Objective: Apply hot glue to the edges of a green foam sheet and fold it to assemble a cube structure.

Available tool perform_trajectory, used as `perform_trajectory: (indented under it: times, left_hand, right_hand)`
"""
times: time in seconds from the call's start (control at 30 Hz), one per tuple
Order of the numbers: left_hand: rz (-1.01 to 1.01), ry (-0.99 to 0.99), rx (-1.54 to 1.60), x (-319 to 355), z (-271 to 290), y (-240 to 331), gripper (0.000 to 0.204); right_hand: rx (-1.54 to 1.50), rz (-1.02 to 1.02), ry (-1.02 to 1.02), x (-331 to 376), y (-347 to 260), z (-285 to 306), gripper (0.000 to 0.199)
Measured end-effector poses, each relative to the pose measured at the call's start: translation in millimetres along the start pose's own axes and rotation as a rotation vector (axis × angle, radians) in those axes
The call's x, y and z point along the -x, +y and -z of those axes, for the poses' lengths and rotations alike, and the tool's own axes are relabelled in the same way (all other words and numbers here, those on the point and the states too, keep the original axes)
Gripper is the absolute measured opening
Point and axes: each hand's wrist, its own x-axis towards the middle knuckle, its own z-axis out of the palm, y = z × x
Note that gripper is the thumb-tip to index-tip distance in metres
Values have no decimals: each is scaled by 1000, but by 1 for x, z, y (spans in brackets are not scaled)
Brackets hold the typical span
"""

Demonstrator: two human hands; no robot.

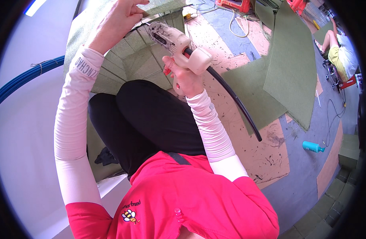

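In our right hand point(185, 81) we hold a white glue gun point(178, 43), smudged dark near its nozzle point(148, 24), with a black stick point(238, 101) trailing from its back. Our left hand point(120, 22) is at the edge of a green, ribbed panel point(147, 63) beside the nozzle. To our right, we see green sheets point(291, 75), a teal bottle point(311, 146) on the floor point(296, 175) and a seated person point(343, 53).

glue gun point(173, 39) is off-white with sooty black smudges up front, and the rod point(235, 98) in it is plain black. green piece point(129, 51) has thin dark lines, loose sheets point(290, 71) are olive. pinkish-tan cardboard point(266, 157) is all dark flecks, bottle point(311, 146) is teal, shirt point(183, 199) is hot pinkish red with a yellow-and-black striped bee point(129, 216).
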Motion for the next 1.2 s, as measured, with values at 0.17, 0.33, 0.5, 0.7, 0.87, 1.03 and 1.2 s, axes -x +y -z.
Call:
perform_trajectory:
  times: [0.17,0.33,0.5,0.7,0.87,1.03,1.2]
  left_hand:
    - [-34,7,-23,0,0,-2,35]
    - [-8,7,-46,0,-1,1,35]
    - [-28,18,-56,-1,-1,-2,35]
    - [-10,13,-58,-2,-1,-1,35]
    - [-12,6,-10,-3,-2,-4,36]
    - [-7,7,51,-1,-1,-8,37]
    - [5,1,7,-2,-2,-5,36]
  right_hand:
    - [-22,20,24,-2,2,6,24]
    - [-39,30,68,-2,5,10,25]
    - [-49,-14,78,-4,1,15,24]
    - [-47,-29,72,-4,2,15,25]
    - [130,107,83,-4,15,4,28]
    - [67,3,26,-1,3,-1,27]
    - [55,29,71,-3,5,8,27]
